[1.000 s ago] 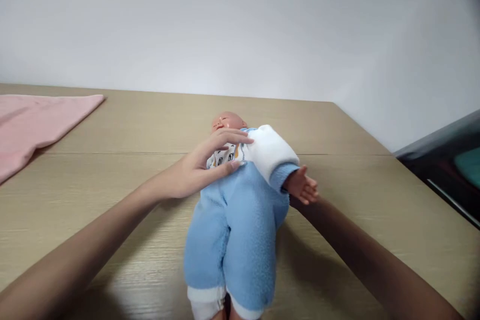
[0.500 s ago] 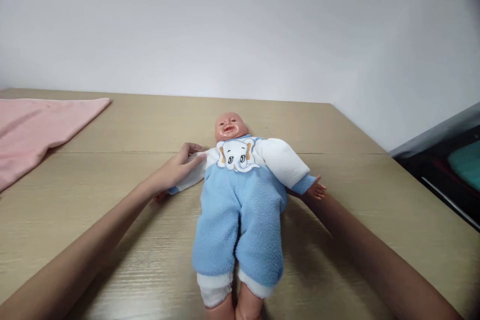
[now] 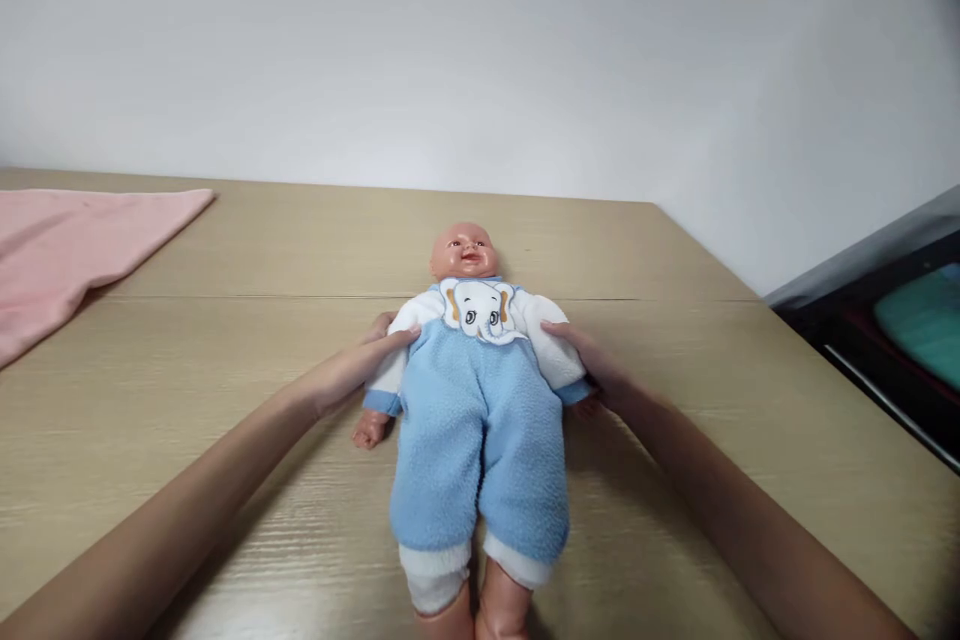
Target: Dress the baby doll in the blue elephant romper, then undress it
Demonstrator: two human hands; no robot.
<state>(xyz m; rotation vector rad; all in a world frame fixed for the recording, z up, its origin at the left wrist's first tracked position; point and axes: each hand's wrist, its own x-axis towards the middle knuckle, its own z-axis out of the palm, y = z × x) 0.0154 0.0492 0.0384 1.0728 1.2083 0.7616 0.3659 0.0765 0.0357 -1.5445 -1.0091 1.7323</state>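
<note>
A baby doll [image 3: 450, 440] lies on its back on the wooden table, head away from me and feet toward me. It wears a light blue and white fleece outfit with an elephant face [image 3: 480, 305] on the chest. My left hand [image 3: 358, 363] grips the doll's arm on the left side, thumb on top of the white sleeve, other fingers mostly hidden behind it. On the opposite side, my right hand [image 3: 600, 368] holds the other sleeve, thumb over it and fingers out of sight. Both doll arms rest down along its body.
A pink cloth [image 3: 82, 250] lies at the left of the wooden table [image 3: 262, 250]. Behind the table rises a pale wall [image 3: 420, 60]. Beyond the right edge stands a dark object with a teal part [image 3: 926, 320].
My right hand has come out from behind the doll's side and now grips its sleeve. The doll's arms have moved down against its body. My left hand has shifted slightly to its thumb-on-top hold.
</note>
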